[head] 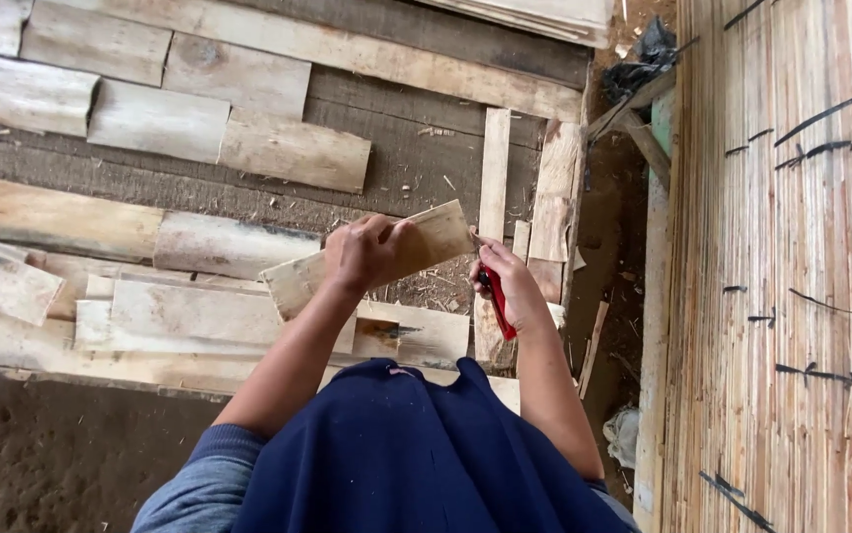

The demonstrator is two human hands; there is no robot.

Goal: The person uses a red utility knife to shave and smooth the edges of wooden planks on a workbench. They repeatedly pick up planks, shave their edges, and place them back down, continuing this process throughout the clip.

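Note:
My left hand (pixel 365 255) grips a flat, pale wooden piece (pixel 436 237) and holds it tilted above the boards, its right end higher. My right hand (pixel 510 281) is closed around a red-handled tool (pixel 497 301), held at the right end of that wooden piece. The tool's tip sits by the piece's edge; its blade is hidden by my fingers. Both forearms reach out from a dark blue garment at the bottom of the view.
Several rough wooden slabs (pixel 199 316) lie side by side on the ground at left and centre. Thin upright strips (pixel 493 178) lie beyond my hands. A woven bamboo mat (pixel 791 276) fills the right side. Bare soil (pixel 41 454) is at bottom left.

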